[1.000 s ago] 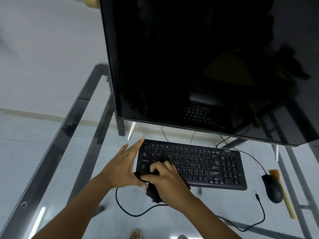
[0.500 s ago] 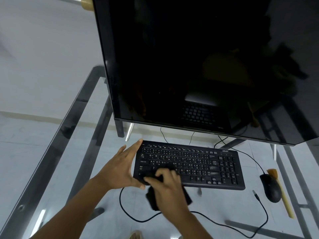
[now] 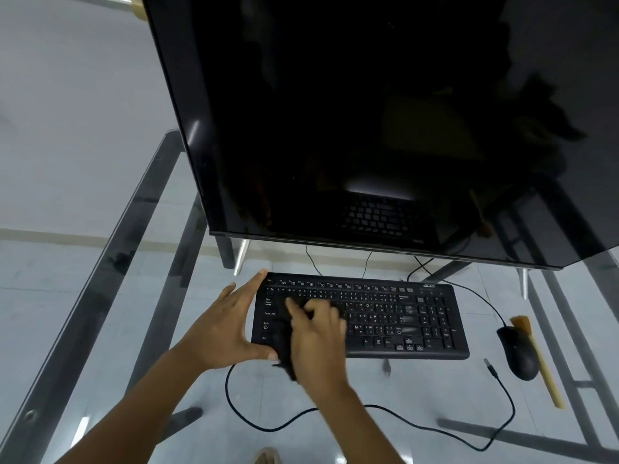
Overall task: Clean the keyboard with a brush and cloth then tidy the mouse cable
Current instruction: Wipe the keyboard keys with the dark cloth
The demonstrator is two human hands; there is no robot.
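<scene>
A black keyboard (image 3: 402,316) lies on the glass desk below the monitor. My left hand (image 3: 227,326) braces its left end, with straight fingers along the side and the thumb at the front corner. My right hand (image 3: 318,333) presses a dark cloth (image 3: 283,343) onto the left keys; the cloth hangs over the front edge and is mostly hidden under the hand. A black mouse (image 3: 519,353) sits to the right, and its cable (image 3: 418,426) loops loosely across the glass toward me. A wooden-handled brush (image 3: 542,366) lies beside the mouse.
A large dark monitor (image 3: 368,128) overhangs the keyboard from behind. The desk is a glass top on a metal frame (image 3: 110,262). A loose plug end (image 3: 489,366) lies in front of the keyboard's right end. Thin cables (image 3: 311,259) run behind the keyboard.
My right hand has slid with the cloth from the keyboard's front edge up onto the left keys. My left hand has kept its place at the left end.
</scene>
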